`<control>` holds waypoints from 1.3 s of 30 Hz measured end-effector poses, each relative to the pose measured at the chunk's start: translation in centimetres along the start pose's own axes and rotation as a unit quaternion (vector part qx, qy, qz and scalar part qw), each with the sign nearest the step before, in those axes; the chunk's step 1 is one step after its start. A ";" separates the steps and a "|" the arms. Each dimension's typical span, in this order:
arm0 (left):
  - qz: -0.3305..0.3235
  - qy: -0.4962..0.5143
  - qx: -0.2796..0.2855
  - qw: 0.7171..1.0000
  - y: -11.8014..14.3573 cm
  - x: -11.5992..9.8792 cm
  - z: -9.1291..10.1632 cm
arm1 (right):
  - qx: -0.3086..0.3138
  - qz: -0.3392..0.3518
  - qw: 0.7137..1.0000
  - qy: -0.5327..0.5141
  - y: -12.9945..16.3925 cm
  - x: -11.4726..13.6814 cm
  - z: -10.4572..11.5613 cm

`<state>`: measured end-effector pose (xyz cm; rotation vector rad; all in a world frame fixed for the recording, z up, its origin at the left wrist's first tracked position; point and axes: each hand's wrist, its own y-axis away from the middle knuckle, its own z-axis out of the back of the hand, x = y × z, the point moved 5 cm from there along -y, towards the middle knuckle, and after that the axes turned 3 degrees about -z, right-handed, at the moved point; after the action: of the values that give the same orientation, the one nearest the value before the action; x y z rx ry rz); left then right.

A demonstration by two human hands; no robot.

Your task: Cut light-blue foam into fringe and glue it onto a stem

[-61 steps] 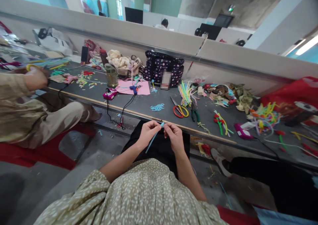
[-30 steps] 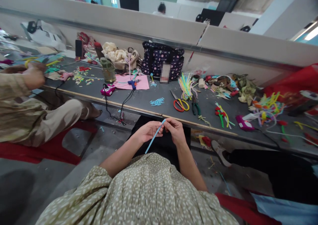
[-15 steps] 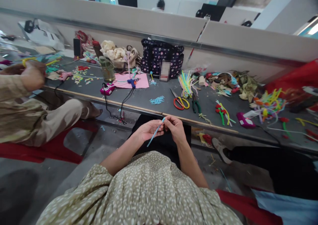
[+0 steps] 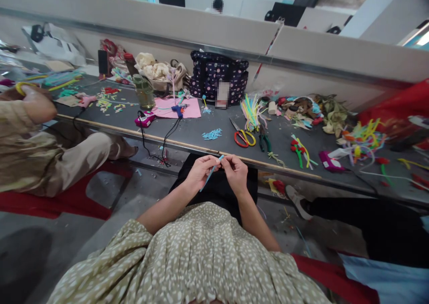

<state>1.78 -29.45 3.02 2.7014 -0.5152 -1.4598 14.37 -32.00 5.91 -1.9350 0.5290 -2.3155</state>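
Hands risen slightly | left hand (image 4: 200, 171), right hand (image 4: 235, 173) fingers pinching blue pipe cleaner (image 4: 211, 173) | spotted bag (image 4: 218, 77) (contents hidden)

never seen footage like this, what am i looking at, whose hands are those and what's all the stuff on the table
There is no machine here. A camera worn on a person's head looks forward and down, so the two bare arms reaching up from the bottom are that person's own. The left hand and right hand together pinch a thin light blue pipe cleaner above the lap. Ahead, the dark table carries red and yellow scissors, green-handled pliers, a bundle of coloured pipe cleaners, a pink sheet and a dotted bag. The sleeve at far left belongs to another person.
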 end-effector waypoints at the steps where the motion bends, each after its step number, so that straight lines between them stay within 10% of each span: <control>1: -0.013 -0.015 -0.004 1.000 0.1 -0.1 0.0 | 0.000 0.006 1.000 0.008 0.0 0.1 0.1; 14: -0.277 -0.266 -0.030 0.923 1.7 -3.0 -1.0 | -0.011 0.019 0.998 0.061 0.1 0.3 0.3; 21: -0.148 -0.173 0.060 0.972 0.6 -2.0 -0.9 | -0.004 -0.021 1.000 -0.015 -0.1 0.1 0.5; 33: -0.242 -0.315 0.050 0.916 1.3 -3.3 -1.0 | 0.083 -0.068 0.994 -0.034 -0.6 -1.0 0.5; 39: -0.136 -0.221 0.059 0.964 1.1 -2.3 -0.7 | 0.093 -0.059 0.993 -0.031 -0.3 -0.9 0.4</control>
<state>0.88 -29.94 5.44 2.6093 -0.2500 -2.1935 15.04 -31.57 5.18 -1.9898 0.1899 -2.2706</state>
